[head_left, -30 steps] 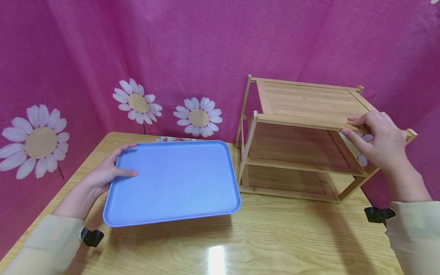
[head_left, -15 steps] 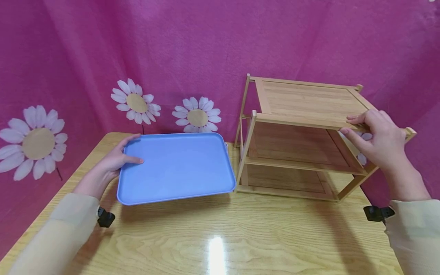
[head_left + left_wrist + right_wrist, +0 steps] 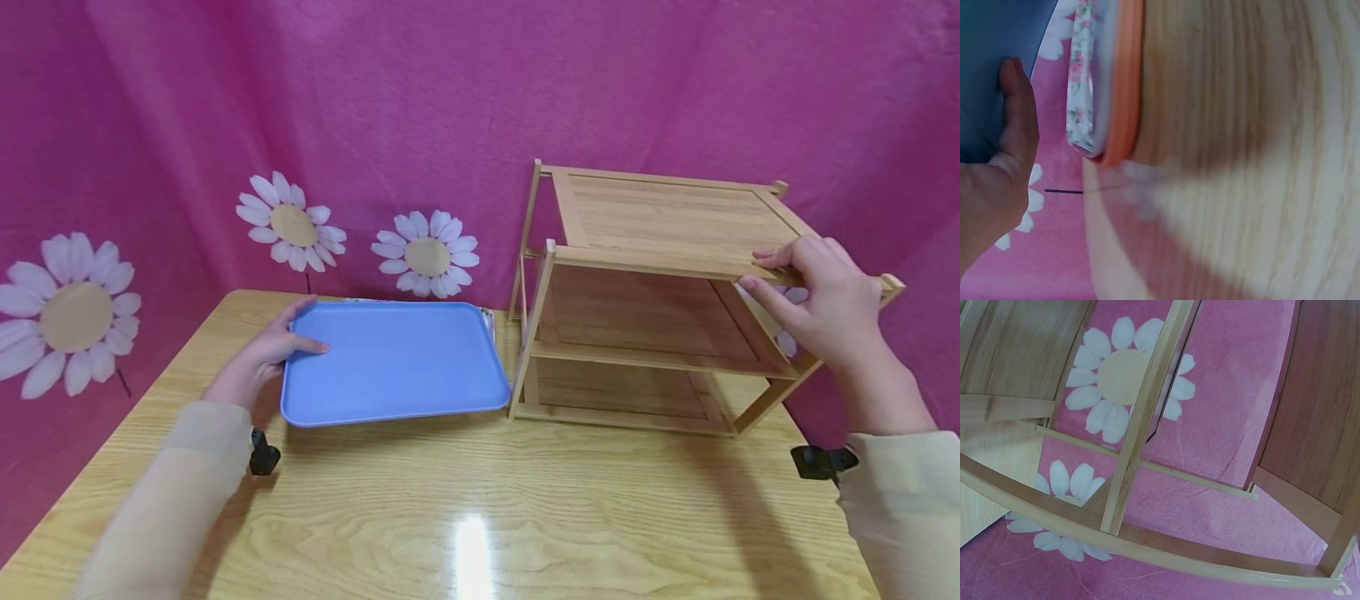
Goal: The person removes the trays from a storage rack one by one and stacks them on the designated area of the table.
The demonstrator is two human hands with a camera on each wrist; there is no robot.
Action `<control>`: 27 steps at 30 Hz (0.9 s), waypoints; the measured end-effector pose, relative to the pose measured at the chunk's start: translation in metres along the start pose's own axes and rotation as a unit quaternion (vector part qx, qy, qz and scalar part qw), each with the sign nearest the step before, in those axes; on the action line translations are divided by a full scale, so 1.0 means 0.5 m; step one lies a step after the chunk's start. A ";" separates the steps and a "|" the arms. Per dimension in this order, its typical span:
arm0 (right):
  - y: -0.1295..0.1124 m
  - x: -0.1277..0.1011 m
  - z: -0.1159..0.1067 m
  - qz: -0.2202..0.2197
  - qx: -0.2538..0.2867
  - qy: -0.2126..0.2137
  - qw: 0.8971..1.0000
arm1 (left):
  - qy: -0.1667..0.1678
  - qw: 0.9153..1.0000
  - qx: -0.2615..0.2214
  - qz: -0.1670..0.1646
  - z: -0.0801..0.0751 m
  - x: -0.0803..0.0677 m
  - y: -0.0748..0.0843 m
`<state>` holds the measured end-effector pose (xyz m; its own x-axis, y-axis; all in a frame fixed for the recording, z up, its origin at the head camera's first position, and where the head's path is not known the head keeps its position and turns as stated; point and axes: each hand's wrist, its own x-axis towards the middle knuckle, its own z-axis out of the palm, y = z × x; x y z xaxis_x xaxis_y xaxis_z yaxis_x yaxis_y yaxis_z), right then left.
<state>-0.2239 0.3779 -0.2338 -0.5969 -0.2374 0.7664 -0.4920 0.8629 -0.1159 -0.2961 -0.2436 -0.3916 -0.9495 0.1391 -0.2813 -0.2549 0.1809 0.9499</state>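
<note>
- Blue plastic tray (image 3: 393, 361) is sitting at the back left of the wooden table (image 3: 525, 517), its right edge just beside the bamboo rack (image 3: 660, 300); the left hand (image 3: 262, 358) is gripping the tray's left rim, thumb lying on top and fingers curling under.
- Bamboo top shelf (image 3: 675, 221) is being held at its front right edge by the right hand (image 3: 821, 304), thumb below the edge and fingers bent over it.
- The head view is showing both hands, the whole tray and all three rack shelves; neither wrist view is giving that overview.
- The left wrist view is showing what the head view is mostly hiding: a floral-patterned tray (image 3: 1080, 75) and an orange tray (image 3: 1124, 81) are lying stacked beneath the blue one, with the thumb (image 3: 1017, 106) pressing on blue plastic.
- The right wrist view is looking up through the rack's side frame (image 3: 1141, 434); the right hand's fingers are not visible there, so that view cannot tell the grip.
- Pink cloth (image 3: 420, 108) printed with daisies (image 3: 426, 254) is hanging behind the table.
- The rack's front left post (image 3: 531, 333) is standing directly to the right of the blue tray.
</note>
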 end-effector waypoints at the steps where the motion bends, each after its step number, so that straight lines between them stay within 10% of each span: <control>1: 0.000 0.000 0.000 0.000 0.000 0.000 1.000 | -0.004 1.000 0.004 -0.005 0.000 0.003 -0.003; 15: 0.001 0.000 0.000 -0.008 0.004 0.002 1.000 | 0.051 0.989 0.141 -0.003 0.000 0.040 -0.010; 27: -0.001 0.000 0.001 0.006 -0.006 -0.001 1.000 | 0.032 0.931 0.361 0.035 0.007 0.059 -0.027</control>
<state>-0.2240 0.3771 -0.2342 -0.6034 -0.2279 0.7642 -0.4772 0.8710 -0.1170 -0.3202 -0.2387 -0.4130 -0.9739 0.1205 -0.1923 -0.0254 0.7841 0.6201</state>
